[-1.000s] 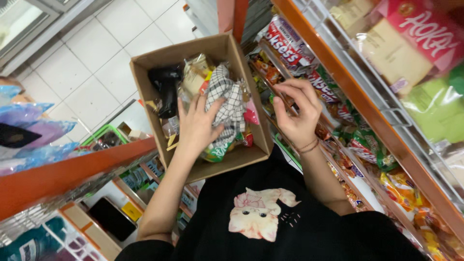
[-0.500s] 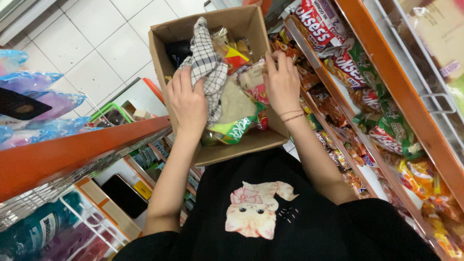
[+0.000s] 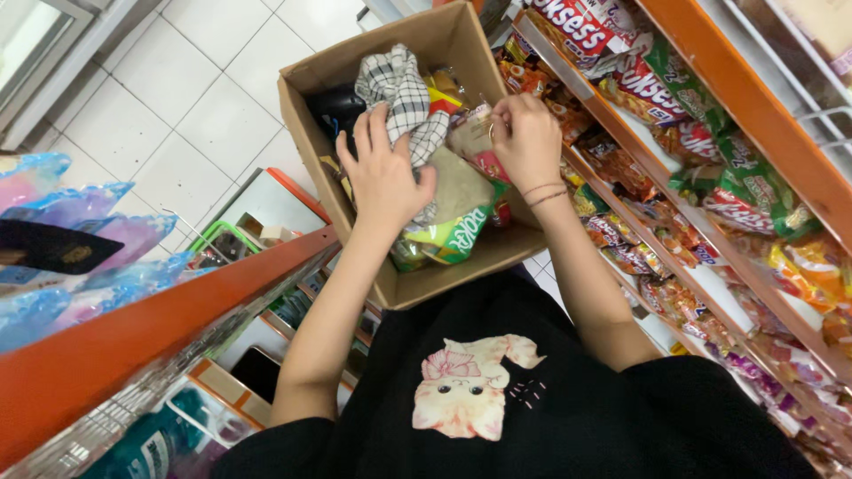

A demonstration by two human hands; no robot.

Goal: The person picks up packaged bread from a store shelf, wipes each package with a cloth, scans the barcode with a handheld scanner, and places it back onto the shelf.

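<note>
Cardboard box (image 3: 417, 275) sits low in front of the person, on the tiled floor between two shelves, stuffed with snack packets. Left hand (image 3: 383, 177) lies spread and flat on a checked cloth (image 3: 404, 93), gripping nothing. Right hand (image 3: 525, 142) has its fingers curled and pinched on a small packet (image 3: 470, 133). Lifting one packet at a time while pressing the rest down would keep the pile from spilling. What lies under the cloth is hidden, and the pinched packet is hard to make out
</note>
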